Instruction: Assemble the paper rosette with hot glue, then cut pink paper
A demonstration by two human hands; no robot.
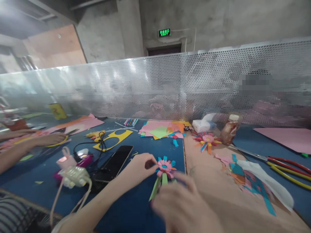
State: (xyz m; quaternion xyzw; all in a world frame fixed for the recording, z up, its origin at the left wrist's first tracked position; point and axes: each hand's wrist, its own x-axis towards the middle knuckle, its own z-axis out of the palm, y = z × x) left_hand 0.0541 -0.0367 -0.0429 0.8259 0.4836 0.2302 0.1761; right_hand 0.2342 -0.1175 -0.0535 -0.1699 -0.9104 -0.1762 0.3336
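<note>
In the head view, a paper flower (165,167) with a pink middle, blue and orange petals and green strips below sits over the blue table. My left hand (143,168) pinches its left edge between thumb and fingertips. Close in front of the flower, on its lower right, is my right hand (179,200), smeared by motion. Its fingers reach toward the petals, but whether they touch or grip anything does not show. Part of the green strips is hidden behind that hand.
A black phone (116,161) and a small cord-strapped pouch (74,176) lie left. Right are another paper flower (207,139), a brown bottle (229,129), paper scraps (250,178) and scissors (272,159). Coloured paper (160,129) lies behind. Another person's hand (53,139) is far left.
</note>
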